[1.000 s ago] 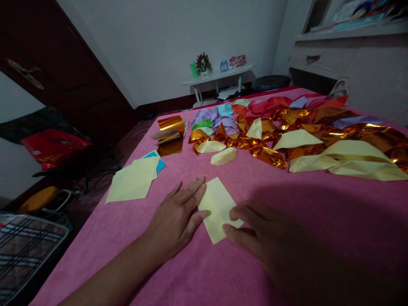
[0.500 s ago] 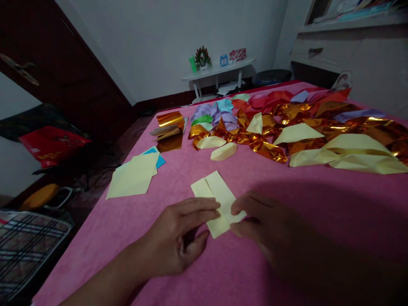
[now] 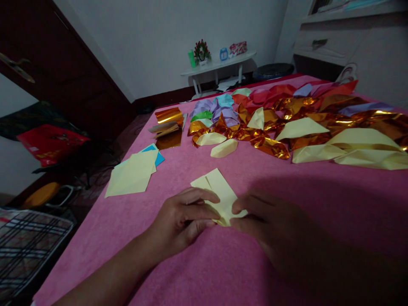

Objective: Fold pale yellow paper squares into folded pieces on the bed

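A pale yellow sheet of paper (image 3: 223, 191), folded into a narrow strip, lies on the pink cloth between my hands. My left hand (image 3: 188, 216) grips its near left corner, thumb below and fingers on top; that corner is bent up. At the near right edge, my right hand (image 3: 264, 216) pinches the paper between thumb and forefinger; the hand is in deep shadow. To the left lies a stack of flat yellow sheets (image 3: 130, 176) with a blue sheet (image 3: 159, 158) showing underneath.
Gold foil sheets (image 3: 170, 117) lie behind the stack. Folded pieces in yellow (image 3: 224, 148), gold (image 3: 270, 148), purple and red spread over the far and right parts of the pink cloth (image 3: 197, 276). A white side table (image 3: 219, 66) stands against the wall.
My left thumb has moved up against the paper's near corner, and that corner is now bent upward. The right hand keeps its pinch at the right edge.
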The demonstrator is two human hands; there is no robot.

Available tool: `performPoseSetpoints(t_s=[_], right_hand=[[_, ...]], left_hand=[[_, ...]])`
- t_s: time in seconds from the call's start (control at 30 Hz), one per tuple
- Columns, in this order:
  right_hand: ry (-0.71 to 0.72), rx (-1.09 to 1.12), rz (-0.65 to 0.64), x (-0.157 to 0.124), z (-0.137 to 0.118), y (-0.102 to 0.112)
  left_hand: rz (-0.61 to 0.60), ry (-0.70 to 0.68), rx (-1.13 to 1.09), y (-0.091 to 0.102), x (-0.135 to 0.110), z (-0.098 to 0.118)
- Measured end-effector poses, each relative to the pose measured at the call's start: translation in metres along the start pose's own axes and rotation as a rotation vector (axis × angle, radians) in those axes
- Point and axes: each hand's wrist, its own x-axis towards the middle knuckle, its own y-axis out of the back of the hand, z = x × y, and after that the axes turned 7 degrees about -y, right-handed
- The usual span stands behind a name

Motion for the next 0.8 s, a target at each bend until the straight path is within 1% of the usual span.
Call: performPoseSetpoints(t_s=[0.17, 0.33, 0.47, 0.6, 0.8], right_hand=[[0.045, -0.070, 0.014, 0.002, -0.001, 0.001], [0.048, -0.096, 0.047, 0.002, -0.002, -0.002], [0.059, -0.121, 0.103, 0.002, -0.001, -0.005], [0.053, -0.112, 0.045, 0.002, -0.002, -0.004], [0.061, -0.089, 0.066, 0.002, -0.002, -0.004]], left_hand=[[0.070, 0.094, -0.083, -0.003, 0.006, 0.005], [0.112, 0.164, -0.062, -0.006, 0.011, 0.008], [0.100, 0.180, -0.015, -0.007, 0.012, 0.010], [0.097, 0.186, 0.030, -0.009, 0.012, 0.012], [0.121, 0.190, 0.117, -0.014, 0.009, 0.011]])
